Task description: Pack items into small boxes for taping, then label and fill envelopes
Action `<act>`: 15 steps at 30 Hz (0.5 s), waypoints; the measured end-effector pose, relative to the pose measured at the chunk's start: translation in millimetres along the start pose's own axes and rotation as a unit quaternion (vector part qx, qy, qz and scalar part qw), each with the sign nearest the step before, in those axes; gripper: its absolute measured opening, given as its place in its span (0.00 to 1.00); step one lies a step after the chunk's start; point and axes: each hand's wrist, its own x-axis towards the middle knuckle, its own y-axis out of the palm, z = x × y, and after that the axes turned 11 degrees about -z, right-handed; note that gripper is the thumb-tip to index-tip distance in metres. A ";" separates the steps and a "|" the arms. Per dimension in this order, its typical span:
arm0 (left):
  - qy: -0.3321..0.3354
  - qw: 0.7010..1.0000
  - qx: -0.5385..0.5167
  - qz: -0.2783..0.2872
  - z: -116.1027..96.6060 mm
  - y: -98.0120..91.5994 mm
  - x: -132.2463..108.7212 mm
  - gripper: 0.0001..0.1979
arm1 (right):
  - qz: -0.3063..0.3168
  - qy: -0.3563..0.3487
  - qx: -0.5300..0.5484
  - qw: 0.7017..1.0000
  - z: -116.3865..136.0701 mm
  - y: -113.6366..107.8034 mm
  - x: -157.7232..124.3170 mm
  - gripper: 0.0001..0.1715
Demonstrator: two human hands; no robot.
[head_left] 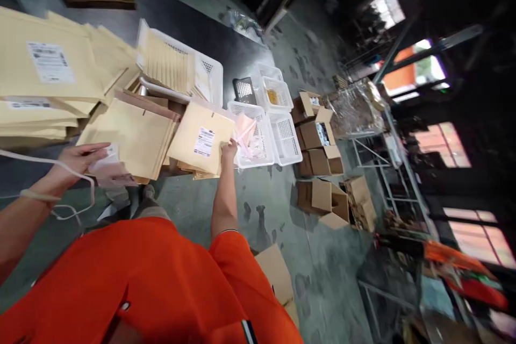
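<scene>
My right hand (229,150) grips the right edge of a manila envelope (187,129) with a printed white label. This envelope rests on other envelopes at the table's near edge. My left hand (80,160) pinches a small, pale, see-through plastic packet (115,171); its contents are unclear. The packet overlaps the lower left of a stack of unlabelled manila envelopes (139,131). To the left lies a big pile of labelled envelopes (52,64). Just right of my right hand, pinkish packets (245,128) lie in a white plastic basket (264,153).
A white basket (217,78) holds upright envelopes behind the stack. Smaller white baskets (287,142) stand at the table's right end. Open cardboard boxes (316,196) line the floor beyond. A white cord (40,159) crosses near my left wrist.
</scene>
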 end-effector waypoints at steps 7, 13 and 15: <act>-0.001 0.992 -0.113 0.057 3.0 0.9 -15.2 0.50 | 0.038 -0.117 0.102 0.987 42.4 34.2 -68.2 0.26; -0.001 0.968 -0.247 0.054 18.3 4.6 2.1 0.50 | 0.446 -0.186 0.384 0.787 91.9 95.1 -217.2 0.12; 0.004 0.959 -0.282 0.011 27.3 -6.3 10.6 0.52 | 0.457 -0.165 0.394 0.781 102.1 99.4 -237.8 0.16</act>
